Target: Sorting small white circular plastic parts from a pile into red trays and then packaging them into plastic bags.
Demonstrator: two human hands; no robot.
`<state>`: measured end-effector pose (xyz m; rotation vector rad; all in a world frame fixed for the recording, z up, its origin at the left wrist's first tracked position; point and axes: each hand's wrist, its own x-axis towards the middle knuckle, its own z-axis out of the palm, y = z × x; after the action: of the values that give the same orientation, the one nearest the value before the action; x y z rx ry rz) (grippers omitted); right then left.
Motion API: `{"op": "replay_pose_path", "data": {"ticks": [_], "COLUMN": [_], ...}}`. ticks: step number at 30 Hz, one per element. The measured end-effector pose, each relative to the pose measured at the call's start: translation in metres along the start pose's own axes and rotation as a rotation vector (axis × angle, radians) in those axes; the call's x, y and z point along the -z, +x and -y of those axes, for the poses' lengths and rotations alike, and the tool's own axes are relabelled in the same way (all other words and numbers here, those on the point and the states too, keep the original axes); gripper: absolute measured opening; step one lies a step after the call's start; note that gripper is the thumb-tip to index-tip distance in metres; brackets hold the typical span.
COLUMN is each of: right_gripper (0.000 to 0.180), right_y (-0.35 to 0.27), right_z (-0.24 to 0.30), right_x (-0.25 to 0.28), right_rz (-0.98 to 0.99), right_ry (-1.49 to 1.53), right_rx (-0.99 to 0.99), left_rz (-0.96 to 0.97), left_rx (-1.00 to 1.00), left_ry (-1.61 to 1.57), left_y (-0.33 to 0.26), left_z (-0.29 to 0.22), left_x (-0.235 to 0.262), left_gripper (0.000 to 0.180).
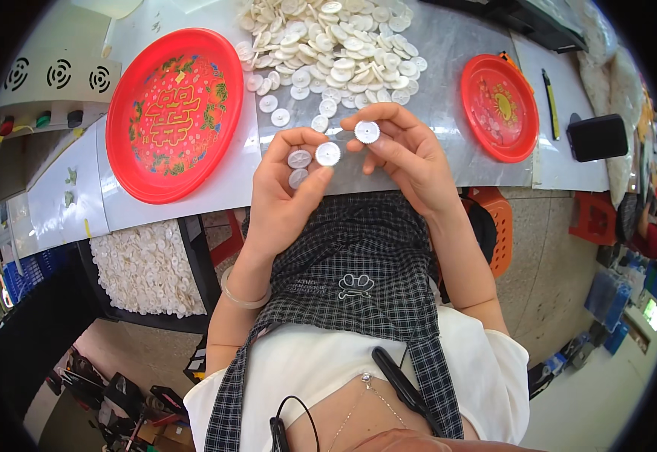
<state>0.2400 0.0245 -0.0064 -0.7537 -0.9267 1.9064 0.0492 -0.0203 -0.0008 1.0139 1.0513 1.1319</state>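
Observation:
My left hand (287, 181) is closed around several white plastic gears; one gear (328, 154) is pinched between thumb and fingertips, and two more show against the palm. Close beside it, my right hand (407, 154) pinches another white toothed gear (367, 132) between thumb and forefinger, its flat face turned up. The two pinched gears are apart. Just beyond my hands, a large heap of white gears (336, 53) spreads over the grey tabletop (441, 162), with a few loose ones at its near edge.
A big red patterned tray (226, 151) lies on the left, and a smaller red tray (470, 124) on the right. Past that are a yellow-and-black cutter knife (551, 105) and a black phone-like object (598, 138). Below the table at left stands a black crate (202, 264) full of white parts.

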Motion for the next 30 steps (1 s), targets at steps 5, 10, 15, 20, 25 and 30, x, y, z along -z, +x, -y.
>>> {"op": "replay_pose_path", "data": {"ticks": [5,10,15,20,25,30], "right_gripper": [0.033,0.022,0.023,0.018,0.018,0.017], "right_y": [0.005,0.013,0.025,0.024,0.021,0.014], "right_z": [0.002,0.009,-0.012,-0.015,-0.017,-0.015], "right_x": [-0.004,-0.011,-0.023,-0.02,-0.012,-0.013], "right_rz": [-0.167,-0.097,-0.172,-0.142,-0.104,-0.161], "right_ry": [0.073,-0.96,-1.326,-1.377,-1.305,-1.1], "right_rx": [0.054,0.367,0.5,0.434,0.507,0.492], "left_rz": [-0.163,0.119,-0.388,-0.324,-0.313,-0.308], "left_rx": [0.181,-0.023,-0.253,-0.172,-0.226,-0.293], "left_ry": [-0.659,-0.492,0.864,1.061,1.089,0.909], "left_y": [0.006,0.004,0.018,0.026,0.026,0.02], "left_z": [-0.024,0.01,-0.008,-0.011,-0.009,-0.002], "left_x": [-0.006,0.055,0.01,0.018,0.019,0.017], "left_gripper": [0.025,0.021,0.027,0.022,0.018,0.014]}}
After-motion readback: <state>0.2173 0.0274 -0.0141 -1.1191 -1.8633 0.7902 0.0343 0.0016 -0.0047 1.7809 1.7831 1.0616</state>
